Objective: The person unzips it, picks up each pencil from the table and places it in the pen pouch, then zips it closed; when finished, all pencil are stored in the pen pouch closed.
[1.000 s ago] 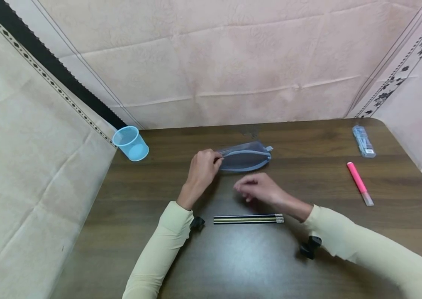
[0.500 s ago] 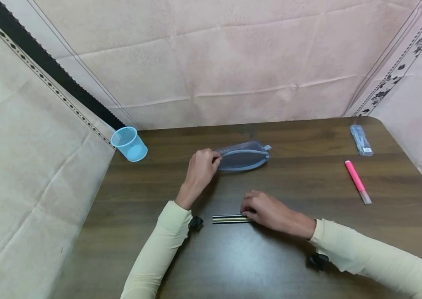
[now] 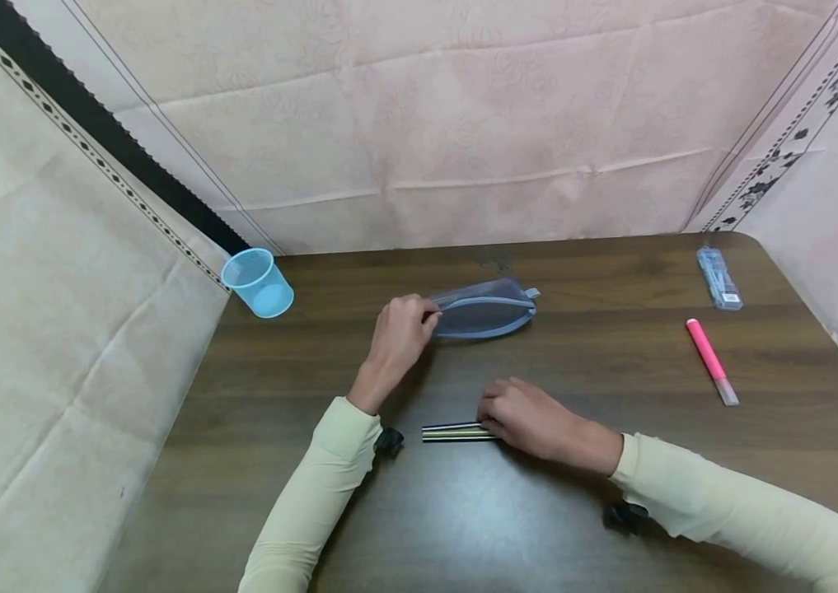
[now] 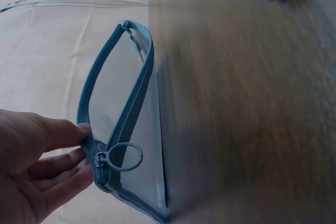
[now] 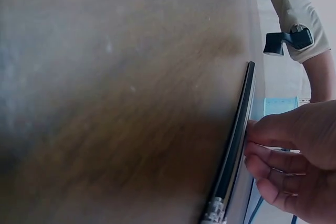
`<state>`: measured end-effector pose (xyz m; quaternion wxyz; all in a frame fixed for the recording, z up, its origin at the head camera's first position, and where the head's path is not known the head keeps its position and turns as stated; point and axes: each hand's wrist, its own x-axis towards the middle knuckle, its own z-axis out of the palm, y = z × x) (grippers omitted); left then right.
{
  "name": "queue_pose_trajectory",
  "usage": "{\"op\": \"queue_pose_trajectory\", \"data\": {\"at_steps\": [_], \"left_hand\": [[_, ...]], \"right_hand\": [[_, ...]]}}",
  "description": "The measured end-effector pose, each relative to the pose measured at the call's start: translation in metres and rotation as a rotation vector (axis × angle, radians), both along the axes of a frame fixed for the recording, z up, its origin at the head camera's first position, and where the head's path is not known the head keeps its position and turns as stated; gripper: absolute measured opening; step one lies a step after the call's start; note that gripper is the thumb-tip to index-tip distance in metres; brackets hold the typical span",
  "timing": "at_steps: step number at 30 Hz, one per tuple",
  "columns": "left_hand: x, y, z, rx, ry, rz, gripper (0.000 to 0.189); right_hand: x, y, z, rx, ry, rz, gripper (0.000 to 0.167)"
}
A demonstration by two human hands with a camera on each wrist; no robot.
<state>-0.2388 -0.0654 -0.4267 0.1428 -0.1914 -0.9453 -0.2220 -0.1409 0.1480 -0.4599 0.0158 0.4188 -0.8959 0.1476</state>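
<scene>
My left hand (image 3: 399,333) pinches one corner of a bluish mesh zip pouch (image 3: 489,318) near the far side of the table. In the left wrist view the pouch's mouth gapes, and a ring-shaped zip pull (image 4: 125,157) hangs by the thumb. My right hand (image 3: 530,418) is down at a few dark striped pencils (image 3: 451,433) lying side by side, with thumb and fingertips pinching at the far one, which slants slightly from the rest. The right wrist view shows the pencils (image 5: 239,124) edge-on with silvery ends (image 5: 215,211); the hand hides their right part in the head view.
A light blue plastic cup (image 3: 259,284) stands at the table's far left corner. Toward the right lie a pink marker (image 3: 711,361) and a blue packaged item (image 3: 719,280). Cloth hangs behind the wooden table (image 3: 278,461) and at both sides.
My right hand has come down from in front of the pouch onto the pencils, and the far pencil has tilted a little. My left hand keeps its hold on the pouch.
</scene>
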Motion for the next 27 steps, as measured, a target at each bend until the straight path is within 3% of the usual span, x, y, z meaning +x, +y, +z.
{"op": "queue_pose_trajectory", "data": {"at_steps": [9,12,16,20,24,27], "left_hand": [[-0.002,0.000,-0.001,0.003,-0.010,0.014,0.013],[-0.002,0.000,0.000,0.006,-0.016,0.011,0.014],[-0.003,0.001,0.000,-0.001,-0.032,0.013,0.014],[-0.004,0.001,0.000,-0.002,-0.037,0.009,0.014],[-0.005,0.001,0.001,0.007,-0.028,0.007,0.013],[-0.005,0.000,0.001,0.015,-0.028,0.011,0.012]], "right_hand": [[-0.009,0.001,0.007,0.079,0.047,0.051,0.002],[-0.017,0.004,0.014,0.020,-0.023,0.050,0.004],[-0.032,0.016,0.030,-0.184,-0.282,0.067,0.002],[-0.043,0.033,0.047,-0.454,-0.637,0.069,0.014],[-0.051,0.045,0.054,-0.611,-1.027,0.000,0.031],[-0.057,0.046,0.047,-0.687,-1.332,-0.097,0.028]]}}
